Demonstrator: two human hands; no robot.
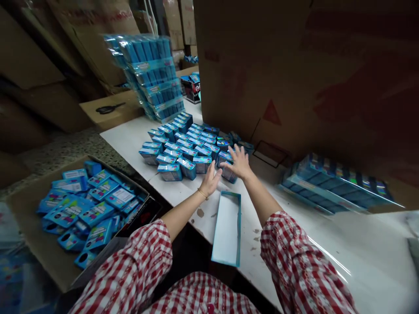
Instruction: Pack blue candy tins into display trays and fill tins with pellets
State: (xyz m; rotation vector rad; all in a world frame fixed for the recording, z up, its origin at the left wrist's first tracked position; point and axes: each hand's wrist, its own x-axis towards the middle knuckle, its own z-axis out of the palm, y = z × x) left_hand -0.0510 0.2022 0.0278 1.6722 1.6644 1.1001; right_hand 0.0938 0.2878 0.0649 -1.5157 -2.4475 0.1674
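Rows of small blue boxes (187, 144) stand upright on the white table, close together. My right hand (238, 162) reaches over the boxes at the right end of the group, fingers spread. Beside the front boxes is my left hand (211, 181), its fingers stretched out and nothing visible in them. Whether either hand touches a box I cannot tell. Just in front of my hands lies a shallow, open tray (238, 226) with a white inside and blue edges, with nothing in it.
A carton (24, 226) full of loose blue packs (98, 205) stands at left. Wrapped blue packs (153, 78) are stacked at the back, near scissors (109, 108) on cardboard. A large carton (262, 56) rises behind the table (310, 279). Another wrapped bundle (337, 183) lies at right.
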